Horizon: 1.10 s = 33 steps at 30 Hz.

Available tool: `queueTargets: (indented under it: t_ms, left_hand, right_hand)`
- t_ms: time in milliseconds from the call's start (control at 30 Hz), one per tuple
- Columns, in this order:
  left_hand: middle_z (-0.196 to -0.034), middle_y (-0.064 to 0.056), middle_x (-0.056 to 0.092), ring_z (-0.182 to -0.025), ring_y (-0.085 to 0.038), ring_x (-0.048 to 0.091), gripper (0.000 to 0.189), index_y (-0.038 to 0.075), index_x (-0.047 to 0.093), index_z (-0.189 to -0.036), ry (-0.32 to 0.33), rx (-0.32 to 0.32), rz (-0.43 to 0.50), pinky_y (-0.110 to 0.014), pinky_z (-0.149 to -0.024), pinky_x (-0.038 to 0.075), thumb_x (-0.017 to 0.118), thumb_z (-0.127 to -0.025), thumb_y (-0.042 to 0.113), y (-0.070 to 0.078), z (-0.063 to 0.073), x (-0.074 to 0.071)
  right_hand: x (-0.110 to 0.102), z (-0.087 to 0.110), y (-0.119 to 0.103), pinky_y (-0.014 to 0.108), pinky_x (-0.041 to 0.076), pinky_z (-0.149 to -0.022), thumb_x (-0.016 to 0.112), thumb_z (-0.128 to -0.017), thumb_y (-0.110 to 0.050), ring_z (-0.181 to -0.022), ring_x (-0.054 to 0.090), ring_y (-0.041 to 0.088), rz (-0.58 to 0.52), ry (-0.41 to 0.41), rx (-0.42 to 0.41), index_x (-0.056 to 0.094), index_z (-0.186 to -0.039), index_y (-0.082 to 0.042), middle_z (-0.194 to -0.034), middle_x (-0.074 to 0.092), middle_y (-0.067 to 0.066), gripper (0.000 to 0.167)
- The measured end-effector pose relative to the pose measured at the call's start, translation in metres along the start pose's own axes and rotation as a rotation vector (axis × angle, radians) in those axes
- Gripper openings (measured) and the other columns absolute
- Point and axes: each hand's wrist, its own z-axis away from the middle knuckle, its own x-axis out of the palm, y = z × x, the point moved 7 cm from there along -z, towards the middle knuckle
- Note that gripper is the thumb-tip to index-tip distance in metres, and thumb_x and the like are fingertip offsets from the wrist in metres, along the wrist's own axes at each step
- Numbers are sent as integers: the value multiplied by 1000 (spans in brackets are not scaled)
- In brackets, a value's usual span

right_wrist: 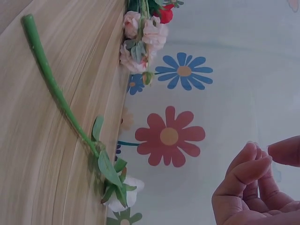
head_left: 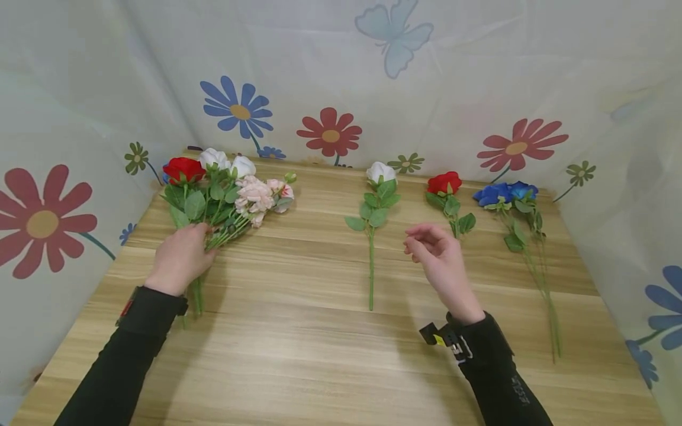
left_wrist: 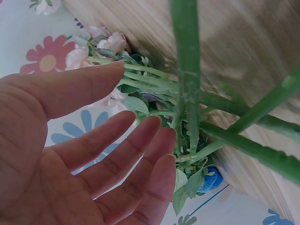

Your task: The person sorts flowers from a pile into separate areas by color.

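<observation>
At the left of the table, my left hand (head_left: 181, 257) is at the stems of a bunch of artificial flowers: a red rose (head_left: 185, 170), white roses (head_left: 215, 158) and pale pink blossoms (head_left: 254, 198). In the left wrist view its thumb and fingers are spread beside the green stems (left_wrist: 187, 70), not closed round them. My right hand (head_left: 439, 257) hovers with loosely bent fingers and nothing in them. It is between a single white rose (head_left: 381, 172) lying on the table and a red rose (head_left: 444, 183), whose lower stem it hides.
Blue flowers (head_left: 492, 194) with long thin stems lie at the right of the wooden table (head_left: 298, 355). A pale cloth (head_left: 458, 77) printed with flowers and a butterfly hangs along the back and sides.
</observation>
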Motion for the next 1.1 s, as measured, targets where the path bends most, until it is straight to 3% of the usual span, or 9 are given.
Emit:
queueTargets:
  t_ms: [567, 867, 967, 1100]
  left_hand:
    - [-113, -31, 65, -98, -50, 64, 38, -8, 65, -118, -16, -34, -30, -60, -76, 54, 74, -88, 13, -7, -7, 10]
    - [-93, -26, 69, -78, -45, 66, 14, 1, 67, -87, 14, -53, -38, -53, -60, 52, 74, -87, 13, -13, -11, 13]
    - [-85, -25, 68, -72, -43, 65, 19, 5, 62, -74, 16, -71, -40, -49, -53, 49, 72, -88, 14, -17, -13, 12]
    - [-78, -24, 68, -66, -42, 64, 22, 5, 62, -70, 36, -79, -57, -48, -50, 47, 70, -89, 14, -20, -12, 11]
  right_hand:
    - [18, -3, 1, 19, 51, -70, 58, -100, -4, -81, 64, 5, -25, -27, -7, 62, -114, 3, -94, 65, -2, 16]
    - [24, -3, 2, 20, 52, -69, 58, -99, -1, -79, 63, 5, -69, -47, -28, 61, -114, 6, -93, 66, 0, 17]
    - [26, -3, 3, 21, 51, -68, 58, -99, -1, -78, 63, 6, -69, -47, -32, 61, -112, 4, -91, 65, -3, 15]
    - [27, -2, 4, 19, 50, -67, 58, -99, -1, -78, 63, 7, -62, -47, -32, 61, -112, 5, -89, 64, -7, 15]
